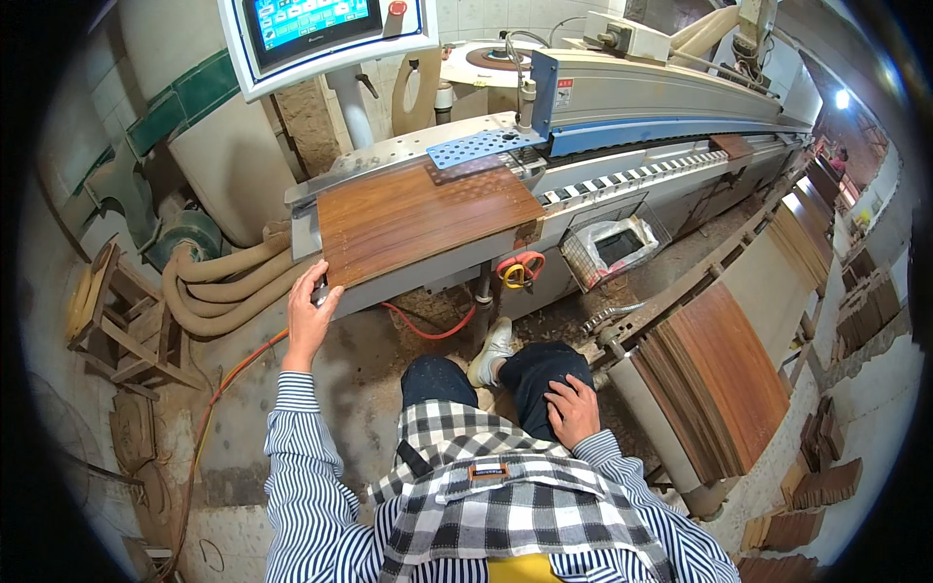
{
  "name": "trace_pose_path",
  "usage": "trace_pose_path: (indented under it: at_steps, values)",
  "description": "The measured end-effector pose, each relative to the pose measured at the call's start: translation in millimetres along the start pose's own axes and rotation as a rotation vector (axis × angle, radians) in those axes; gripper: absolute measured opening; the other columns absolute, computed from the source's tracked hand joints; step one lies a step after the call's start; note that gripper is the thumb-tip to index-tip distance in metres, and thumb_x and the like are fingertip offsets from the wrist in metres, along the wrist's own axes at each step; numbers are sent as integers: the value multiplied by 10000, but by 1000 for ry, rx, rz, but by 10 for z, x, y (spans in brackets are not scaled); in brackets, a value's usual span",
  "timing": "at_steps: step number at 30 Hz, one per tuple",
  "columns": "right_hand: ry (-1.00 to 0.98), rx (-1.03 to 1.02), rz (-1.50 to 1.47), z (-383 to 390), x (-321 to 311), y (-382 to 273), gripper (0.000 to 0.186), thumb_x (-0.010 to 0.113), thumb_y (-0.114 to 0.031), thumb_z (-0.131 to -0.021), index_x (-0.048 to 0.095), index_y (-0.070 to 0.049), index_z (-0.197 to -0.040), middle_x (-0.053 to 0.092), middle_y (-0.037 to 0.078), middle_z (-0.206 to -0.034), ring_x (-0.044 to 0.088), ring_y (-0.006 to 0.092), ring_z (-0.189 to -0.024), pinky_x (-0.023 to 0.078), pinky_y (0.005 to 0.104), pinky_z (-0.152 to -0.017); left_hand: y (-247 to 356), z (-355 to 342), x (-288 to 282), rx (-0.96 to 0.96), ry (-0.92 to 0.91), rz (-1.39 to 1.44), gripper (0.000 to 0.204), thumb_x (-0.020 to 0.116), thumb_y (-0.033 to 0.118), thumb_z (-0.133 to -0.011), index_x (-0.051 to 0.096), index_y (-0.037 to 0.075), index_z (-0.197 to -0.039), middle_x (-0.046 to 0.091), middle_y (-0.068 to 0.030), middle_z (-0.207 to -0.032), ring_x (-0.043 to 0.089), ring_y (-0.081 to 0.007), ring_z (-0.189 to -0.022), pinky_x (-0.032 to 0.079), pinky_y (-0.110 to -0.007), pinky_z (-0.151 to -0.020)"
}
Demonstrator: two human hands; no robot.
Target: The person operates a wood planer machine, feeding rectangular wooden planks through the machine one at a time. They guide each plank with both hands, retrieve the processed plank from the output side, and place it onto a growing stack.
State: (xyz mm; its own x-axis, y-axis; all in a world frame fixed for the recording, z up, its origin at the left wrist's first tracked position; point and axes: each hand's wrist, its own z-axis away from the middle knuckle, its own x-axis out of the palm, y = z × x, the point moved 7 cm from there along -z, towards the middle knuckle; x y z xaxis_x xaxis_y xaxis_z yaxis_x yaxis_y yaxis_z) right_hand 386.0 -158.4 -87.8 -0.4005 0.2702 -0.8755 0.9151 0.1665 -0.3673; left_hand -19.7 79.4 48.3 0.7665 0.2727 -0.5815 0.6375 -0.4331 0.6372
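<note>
A brown wood-grain panel (418, 219) lies flat on the infeed end of a long edge-banding machine (671, 131), its far side under a blue perforated plate (483, 149). At the panel's near left corner is my left hand (309, 316), with thumb and fingers bent about the edge. A small dark spot shows between thumb and forefinger; I cannot make out what it is. My right hand (573, 408) rests on my right thigh, holding nothing, its fingers stretched out and a little apart.
Red- and yellow-handled scissors (521, 270) hang on the machine's front, beside a lined wire basket (614, 245). Stacked panels (714, 379) lie on a roller rack at right. A control screen (316, 21) stands at upper left, above thick hoses (238, 287) and a wooden stool (131, 325).
</note>
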Motion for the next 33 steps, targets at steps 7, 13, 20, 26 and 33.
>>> trace_pose_path:
  at_steps: [7, 13, 20, 26, 33]
  values:
    - [9, 16, -25, -3, -21, -11, 215, 656, -115, -811, 715, -62, -1011, 641, 86, -1207, 488, 343, -1238, 374, 498, -1040, 161, -53, 80, 108, 10, -222, 480, 706, 319, -844, 593, 92, -1252, 605, -123, -1284, 458, -305, -1311, 216, -500, -1156]
    - [7, 10, -25, 6, -15, -6, 215, 654, -113, -811, 716, -59, -1010, 641, 87, -1211, 487, 343, -1241, 374, 497, -1043, 425, -190, 431, 176, 1, -290, 464, 695, 351, -848, 604, 113, -1236, 606, -121, -1277, 432, -307, -1333, 155, -553, -1161]
    - [33, 3, -72, 15, -37, 23, 238, 653, -104, -815, 694, -47, -1042, 625, 118, -1219, 515, 357, -1203, 411, 487, -1016, 675, -353, 1005, 244, -47, -256, 520, 646, 381, -888, 529, 129, -1328, 598, -132, -1288, 436, -307, -1331, 163, -553, -1157]
    - [298, 50, 65, -218, -721, 444, 343, 639, -18, -760, 631, -45, -1102, 601, 149, -1220, 535, 354, -1173, 427, 466, -1010, 795, -264, 1238, 390, 34, -442, 565, 630, 348, -900, 470, 112, -1388, 540, -85, -1369, 485, -260, -1267, 280, -463, -1102]
    - [183, 338, 657, -445, -1389, 1623, 550, 685, -121, -764, 542, -62, -1292, 534, 127, -1344, 440, 316, -1280, 298, 487, -1117, 833, -246, 1239, 406, 79, -434, 535, 674, 282, -859, 508, 105, -1336, 552, -62, -1351, 501, -231, -1224, 317, -435, -1057]
